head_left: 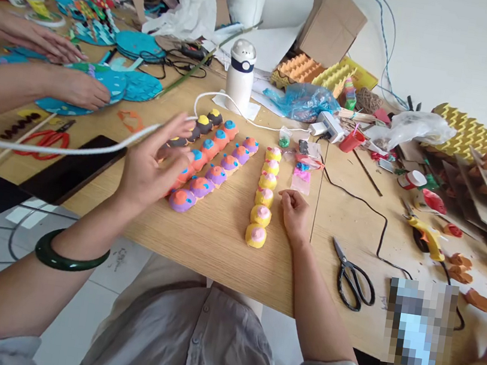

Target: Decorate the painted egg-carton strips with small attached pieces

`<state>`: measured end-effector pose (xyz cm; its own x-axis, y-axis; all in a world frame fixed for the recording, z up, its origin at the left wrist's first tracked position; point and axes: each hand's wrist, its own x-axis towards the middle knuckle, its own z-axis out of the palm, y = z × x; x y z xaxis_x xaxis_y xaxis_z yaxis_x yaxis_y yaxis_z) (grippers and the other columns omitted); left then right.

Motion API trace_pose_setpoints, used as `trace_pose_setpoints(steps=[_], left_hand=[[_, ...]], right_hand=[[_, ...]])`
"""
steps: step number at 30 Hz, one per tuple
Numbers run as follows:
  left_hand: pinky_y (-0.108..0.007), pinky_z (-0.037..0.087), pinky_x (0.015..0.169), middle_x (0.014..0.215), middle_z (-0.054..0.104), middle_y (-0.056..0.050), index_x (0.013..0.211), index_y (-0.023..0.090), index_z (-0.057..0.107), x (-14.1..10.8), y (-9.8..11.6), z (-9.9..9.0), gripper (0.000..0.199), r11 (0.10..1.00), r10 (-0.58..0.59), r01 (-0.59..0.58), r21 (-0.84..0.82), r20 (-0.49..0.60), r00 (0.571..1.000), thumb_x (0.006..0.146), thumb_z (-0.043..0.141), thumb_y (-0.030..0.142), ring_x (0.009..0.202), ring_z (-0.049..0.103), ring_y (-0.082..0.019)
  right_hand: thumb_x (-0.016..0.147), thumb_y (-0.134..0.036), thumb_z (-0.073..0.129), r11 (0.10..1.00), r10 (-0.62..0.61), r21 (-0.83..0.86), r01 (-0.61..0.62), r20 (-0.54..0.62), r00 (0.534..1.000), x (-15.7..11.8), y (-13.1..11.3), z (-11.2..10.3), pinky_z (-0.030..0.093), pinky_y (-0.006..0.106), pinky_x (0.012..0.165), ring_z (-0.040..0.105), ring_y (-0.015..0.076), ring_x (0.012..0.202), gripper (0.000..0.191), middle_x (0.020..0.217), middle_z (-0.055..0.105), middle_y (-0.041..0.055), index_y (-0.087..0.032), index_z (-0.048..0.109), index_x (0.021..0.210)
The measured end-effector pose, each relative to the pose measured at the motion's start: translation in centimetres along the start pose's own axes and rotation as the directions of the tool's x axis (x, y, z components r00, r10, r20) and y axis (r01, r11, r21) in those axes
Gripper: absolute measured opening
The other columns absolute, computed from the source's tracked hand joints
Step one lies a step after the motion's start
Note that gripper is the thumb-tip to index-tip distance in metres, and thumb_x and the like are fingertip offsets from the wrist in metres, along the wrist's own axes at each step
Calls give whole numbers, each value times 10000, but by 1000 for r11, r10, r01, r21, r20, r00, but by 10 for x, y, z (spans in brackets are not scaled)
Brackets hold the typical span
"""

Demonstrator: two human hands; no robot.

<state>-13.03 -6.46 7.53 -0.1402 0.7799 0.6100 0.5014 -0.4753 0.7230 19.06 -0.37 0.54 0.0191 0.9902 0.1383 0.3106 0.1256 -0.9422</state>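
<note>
My left hand hovers over the left rows with its fingers apart. A white cable passes at its fingertips; I cannot tell whether they touch. Beneath and beyond it lie painted egg-carton strips: one black and yellow, one orange with blue spots, one purple and orange. My right hand rests on the table, fingers curled in, with nothing showing in them. Just left of it lies a yellow strip with pink tops, apart from the others. Small packets of coloured clay lie beyond my right hand.
Black-handled scissors and a yellow glue gun lie to the right. A white bottle stands behind the strips. At left, another person's hands touch blue discs, near red scissors and a dark tablet.
</note>
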Motion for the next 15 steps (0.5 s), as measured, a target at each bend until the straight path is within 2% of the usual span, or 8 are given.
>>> trace_pose_setpoints(steps=[2, 4, 7, 10, 15], left_hand=[[-428, 648, 991, 1489, 655, -172, 1596, 175, 470, 18, -18, 1, 867, 998, -42, 39, -42, -71, 997, 881, 817, 523, 1296, 686, -294], [-464, 617, 1052, 1472, 667, -176, 1566, 150, 497, 30, -35, 3, 908, 995, -80, 72, -67, -125, 989, 837, 851, 561, 1296, 684, -291], [-476, 566, 1130, 1495, 648, -185, 1560, 106, 475, 40, -56, 2, 838, 986, -167, 161, -46, -181, 969, 887, 837, 449, 1326, 667, -269], [-466, 577, 1121, 1536, 601, -224, 1583, 63, 427, 41, -69, -2, 791, 970, -244, 236, -61, -200, 949, 919, 792, 291, 1337, 665, -275], [-469, 575, 1124, 1568, 570, -221, 1580, 78, 441, 31, -81, -7, 790, 922, -386, 375, -90, -195, 902, 883, 778, 235, 1358, 655, -288]], right_hand=[[867, -426, 591, 1000, 6, -2, -6, 2, 1000, -1, -1, 0, 315, 310, 569, 409, 136, 574, 257, 632, 552, -23, -193, 696, 838], [880, -429, 593, 1000, 13, -6, -13, 8, 1000, -1, -1, -1, 295, 309, 561, 389, 132, 561, 264, 619, 541, -30, -191, 704, 851], [897, -427, 601, 1000, 27, -10, -27, 20, 999, -3, -1, -2, 286, 308, 557, 370, 128, 552, 261, 606, 527, -37, -192, 709, 863], [905, -424, 618, 999, 42, -27, -41, 27, 999, -4, -3, -4, 274, 306, 546, 347, 125, 541, 251, 596, 502, -44, -194, 712, 869], [934, -409, 624, 996, 74, -50, -72, 37, 997, -6, -7, -7, 265, 300, 529, 321, 123, 530, 235, 576, 452, -56, -199, 723, 897]])
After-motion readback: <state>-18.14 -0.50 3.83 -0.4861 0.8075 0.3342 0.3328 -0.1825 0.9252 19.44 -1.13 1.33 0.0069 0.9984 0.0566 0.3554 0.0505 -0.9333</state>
